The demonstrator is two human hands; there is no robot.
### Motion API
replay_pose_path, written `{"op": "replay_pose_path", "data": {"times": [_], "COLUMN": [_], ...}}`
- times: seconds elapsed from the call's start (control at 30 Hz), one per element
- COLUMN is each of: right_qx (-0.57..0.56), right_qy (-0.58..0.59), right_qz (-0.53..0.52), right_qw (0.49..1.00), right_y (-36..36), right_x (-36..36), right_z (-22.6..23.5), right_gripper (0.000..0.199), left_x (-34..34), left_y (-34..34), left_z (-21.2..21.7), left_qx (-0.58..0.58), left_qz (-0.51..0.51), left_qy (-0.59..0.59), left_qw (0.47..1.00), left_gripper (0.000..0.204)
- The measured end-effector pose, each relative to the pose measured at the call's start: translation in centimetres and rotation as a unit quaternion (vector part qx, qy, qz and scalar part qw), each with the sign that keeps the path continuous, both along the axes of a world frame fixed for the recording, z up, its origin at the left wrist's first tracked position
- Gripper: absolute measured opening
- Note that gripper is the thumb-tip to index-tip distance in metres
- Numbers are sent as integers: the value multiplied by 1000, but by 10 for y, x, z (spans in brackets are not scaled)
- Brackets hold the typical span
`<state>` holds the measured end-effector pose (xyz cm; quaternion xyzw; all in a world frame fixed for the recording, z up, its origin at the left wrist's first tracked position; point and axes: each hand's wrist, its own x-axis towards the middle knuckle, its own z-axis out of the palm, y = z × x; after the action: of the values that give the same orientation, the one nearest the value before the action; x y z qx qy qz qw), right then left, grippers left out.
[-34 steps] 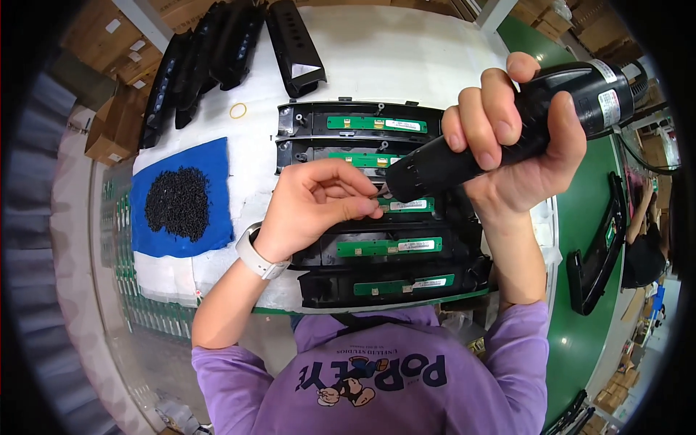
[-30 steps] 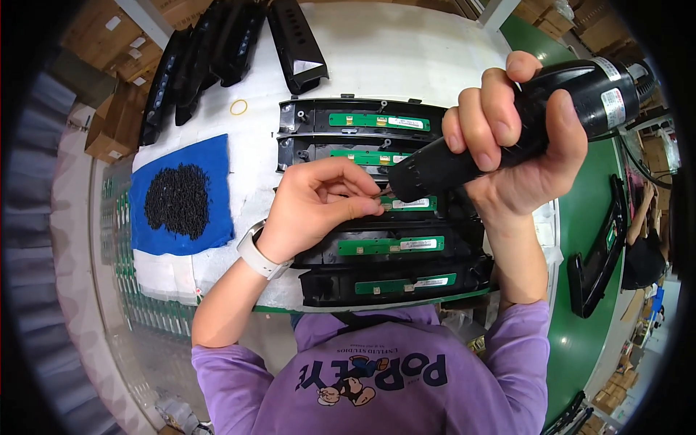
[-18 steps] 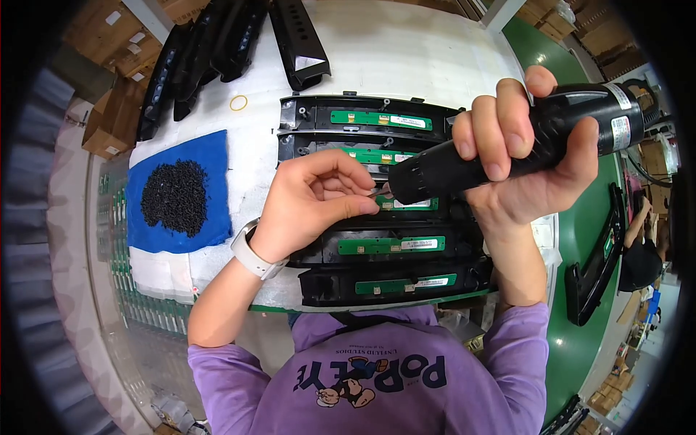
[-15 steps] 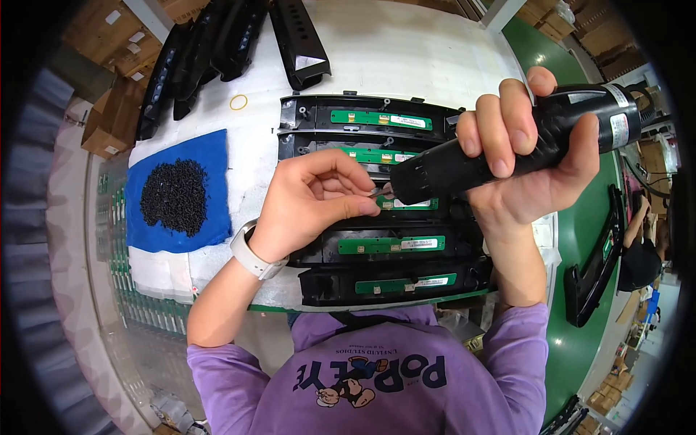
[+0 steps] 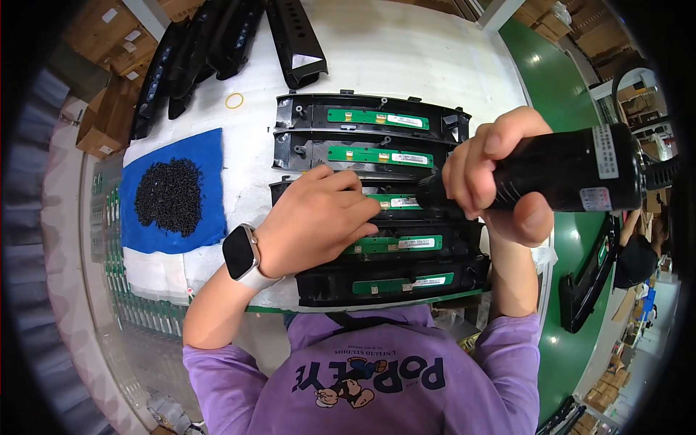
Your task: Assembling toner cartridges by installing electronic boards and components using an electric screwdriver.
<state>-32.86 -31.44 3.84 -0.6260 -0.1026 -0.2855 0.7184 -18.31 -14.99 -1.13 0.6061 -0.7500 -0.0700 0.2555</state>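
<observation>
My right hand [image 5: 493,177] is wrapped around a black electric screwdriver [image 5: 573,170]. Its body lies nearly level, with the blurred nose over the third black plastic panel from the back, at the right part of that panel's green circuit board [image 5: 391,201]. Whether its tip touches the board is hidden. Palm down, my left hand [image 5: 319,217] rests across the left part of the same panel, fingers bent and apart near the board's left end. Its palm is hidden. Matching panels with green boards lie in a row, such as the farthest panel [image 5: 304,116] and the nearest panel [image 5: 326,286].
A blue cloth [image 5: 138,228] bears a heap of small black screws [image 5: 170,197] on the left. Behind it lie a yellow ring [image 5: 234,101] and several black housings [image 5: 293,43]. Another long panel [image 5: 580,297] lies on the green surface [image 5: 536,69] at right, near another person [image 5: 638,250].
My left hand has turned from a pinch at the screwdriver's nose to palm down on the panel. The screwdriver has moved right and slightly down, swinging closer to level.
</observation>
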Motion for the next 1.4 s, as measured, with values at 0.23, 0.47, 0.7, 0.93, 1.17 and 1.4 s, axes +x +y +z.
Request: {"op": "replay_pose_path", "data": {"times": [0.23,0.47,0.7,0.93,1.17,1.4], "right_qx": [92,-42,-24,-17,26,38], "right_qy": [4,90,73,26,-52,-38], "right_qz": [-14,-84,-94,-59,-41,-14], "right_qw": [996,992,993,998,998,998], "right_y": [12,11,14,21,1,7], "right_x": [6,14,22,13,-19,-16], "right_z": [-7,-8,-9,-9,0,0], "right_gripper": [46,19,25,46,49,49], "left_x": [-5,-8,-9,-4,48,99], "left_y": [0,-2,-4,0,69,137], "left_z": [-6,-7,-11,-11,14,-3], "left_qx": [11,-2,-28,-37,-97,40], "left_qz": [-9,-6,-1,-18,329,577], "left_qy": [-28,-19,-15,-3,-142,-169], "left_qw": [999,1000,1000,999,929,798], "left_gripper": [12,9,9,11,10,14]}}
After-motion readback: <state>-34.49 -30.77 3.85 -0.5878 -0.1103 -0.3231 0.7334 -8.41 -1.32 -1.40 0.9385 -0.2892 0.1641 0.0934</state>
